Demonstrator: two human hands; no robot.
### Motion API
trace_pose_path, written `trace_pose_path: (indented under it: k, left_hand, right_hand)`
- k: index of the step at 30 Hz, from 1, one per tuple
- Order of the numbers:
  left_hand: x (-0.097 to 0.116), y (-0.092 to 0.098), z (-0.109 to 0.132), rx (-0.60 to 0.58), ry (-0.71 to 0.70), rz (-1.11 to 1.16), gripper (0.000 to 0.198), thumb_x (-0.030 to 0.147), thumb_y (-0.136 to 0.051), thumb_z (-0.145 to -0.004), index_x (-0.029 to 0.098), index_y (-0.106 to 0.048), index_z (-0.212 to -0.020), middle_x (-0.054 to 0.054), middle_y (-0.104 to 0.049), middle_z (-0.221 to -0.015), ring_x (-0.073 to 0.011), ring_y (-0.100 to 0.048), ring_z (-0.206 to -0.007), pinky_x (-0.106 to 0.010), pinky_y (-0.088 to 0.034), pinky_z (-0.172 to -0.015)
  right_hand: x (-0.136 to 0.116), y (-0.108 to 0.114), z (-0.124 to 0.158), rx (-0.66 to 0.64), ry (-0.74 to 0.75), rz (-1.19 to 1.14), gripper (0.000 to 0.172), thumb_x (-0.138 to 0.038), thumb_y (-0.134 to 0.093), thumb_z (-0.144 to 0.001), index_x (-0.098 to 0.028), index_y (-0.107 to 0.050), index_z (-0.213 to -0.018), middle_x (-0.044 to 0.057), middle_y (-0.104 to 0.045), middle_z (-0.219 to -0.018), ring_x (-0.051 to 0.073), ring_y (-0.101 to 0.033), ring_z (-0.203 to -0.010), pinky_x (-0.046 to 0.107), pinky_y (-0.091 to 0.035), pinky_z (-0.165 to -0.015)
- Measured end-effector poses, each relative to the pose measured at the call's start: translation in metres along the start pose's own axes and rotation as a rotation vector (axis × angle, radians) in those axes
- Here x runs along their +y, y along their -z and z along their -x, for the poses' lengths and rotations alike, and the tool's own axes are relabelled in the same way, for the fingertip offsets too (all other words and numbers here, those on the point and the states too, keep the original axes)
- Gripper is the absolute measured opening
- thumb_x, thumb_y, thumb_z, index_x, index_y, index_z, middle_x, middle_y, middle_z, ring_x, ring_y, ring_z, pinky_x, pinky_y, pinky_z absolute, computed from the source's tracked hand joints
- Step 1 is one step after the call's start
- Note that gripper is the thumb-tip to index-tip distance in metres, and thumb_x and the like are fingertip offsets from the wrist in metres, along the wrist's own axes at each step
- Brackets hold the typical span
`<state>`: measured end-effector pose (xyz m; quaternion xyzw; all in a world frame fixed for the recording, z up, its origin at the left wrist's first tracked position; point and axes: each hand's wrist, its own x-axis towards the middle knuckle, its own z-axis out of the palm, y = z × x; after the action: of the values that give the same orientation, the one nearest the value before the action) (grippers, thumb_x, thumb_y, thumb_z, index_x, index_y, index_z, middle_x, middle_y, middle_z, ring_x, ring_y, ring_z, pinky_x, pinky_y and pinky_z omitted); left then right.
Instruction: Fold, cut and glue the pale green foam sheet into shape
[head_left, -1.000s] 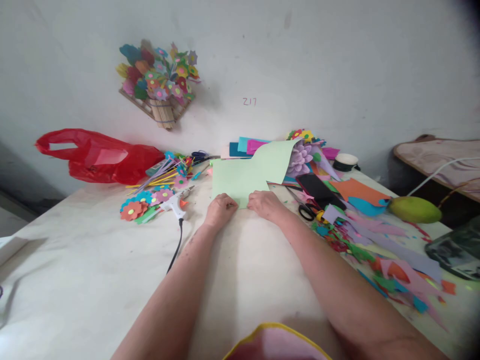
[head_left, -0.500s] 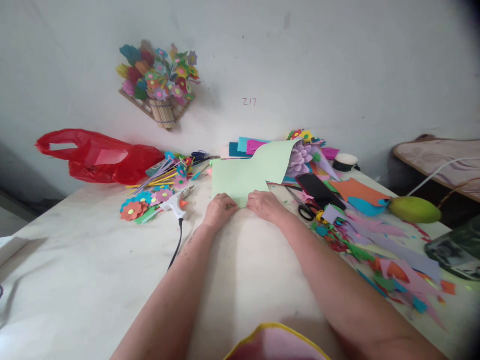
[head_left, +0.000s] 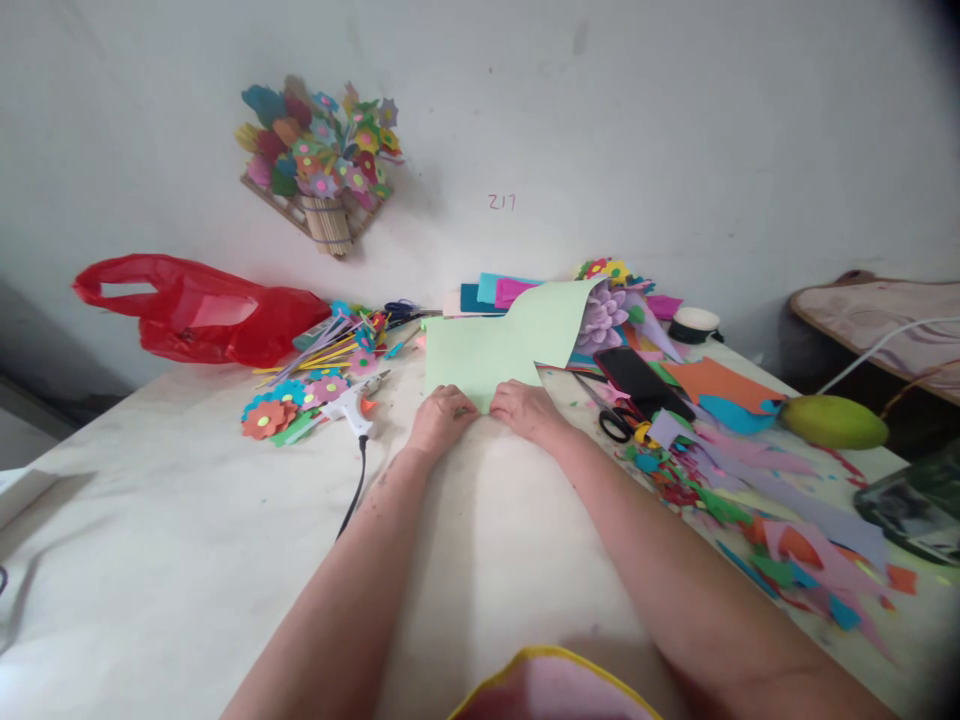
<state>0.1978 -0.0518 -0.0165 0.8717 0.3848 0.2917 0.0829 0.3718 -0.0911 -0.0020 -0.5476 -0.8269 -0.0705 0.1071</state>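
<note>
Pale wall (head_left: 675, 120), white table (head_left: 187, 560), one green sheet (head_left: 480, 350)

The sheet lies toward the far part of the table, in the middle, with its near edge facing the person. Left hand (head_left: 441, 418) and right hand (head_left: 525, 408) meet this edge side by side, with only a small gap between them. Both grips look narrow: the fingers are curled and closed on the edge. How firmly they press, I cannot tell, because the thumbs are mostly hidden.

I judge that the step in hand is work along this near edge, perhaps a fold or a small roll. The next move, in my opinion, calls for equal pressure from both hands, so that the edge remains straight. Some care is also needed at the far right, where the sheet rises in a curve beside a lilac flower (head_left: 602, 318) and could catch on it.

On the left side of the table lie a glue gun (head_left: 351, 408), paper flowers (head_left: 268, 418) and a red bag (head_left: 202, 310). On the right are scissors (head_left: 615, 426), a phone (head_left: 637, 378), many scraps (head_left: 802, 545) and a yellow-green fruit (head_left: 835, 421). A colourful bouquet (head_left: 322, 150) hangs on the wall.
</note>
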Motion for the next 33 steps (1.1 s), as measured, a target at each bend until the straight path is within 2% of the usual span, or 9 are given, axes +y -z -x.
trace_pose_path:
  k: [9,21,33]
  left_hand:
    - [-0.004,0.001,0.000,0.019,-0.004,-0.004,0.007,0.024,-0.057,-0.070,0.019,-0.061,-0.067,-0.002,-0.057,-0.074,-0.0131,-0.050,-0.076,-0.024,-0.040,-0.068]
    - [-0.002,0.002,-0.001,0.019,0.048,0.027,0.007,0.022,-0.057,-0.069,0.017,-0.060,-0.065,-0.002,-0.056,-0.070,-0.0122,-0.050,-0.072,-0.024,-0.040,-0.067]
    - [-0.001,0.001,-0.004,0.024,0.085,-0.004,0.007,0.016,-0.053,-0.068,0.016,-0.056,-0.062,-0.002,-0.054,-0.071,-0.0120,-0.050,-0.070,-0.024,-0.040,-0.067]
  right_hand:
    - [0.002,-0.005,-0.002,0.034,-0.028,-0.036,0.018,-0.025,-0.047,-0.082,-0.020,-0.064,-0.079,0.003,-0.058,-0.085,0.014,-0.048,-0.086,0.023,-0.032,-0.064]
    - [-0.002,-0.012,-0.006,0.103,-0.177,-0.180,0.012,-0.027,-0.053,-0.078,-0.019,-0.061,-0.075,0.000,-0.056,-0.090,0.011,-0.050,-0.083,0.021,-0.034,-0.064]
    - [-0.005,-0.014,-0.011,0.072,-0.266,-0.155,0.017,-0.033,-0.052,-0.078,-0.019,-0.059,-0.072,0.002,-0.054,-0.089,0.012,-0.051,-0.081,0.023,-0.035,-0.062]
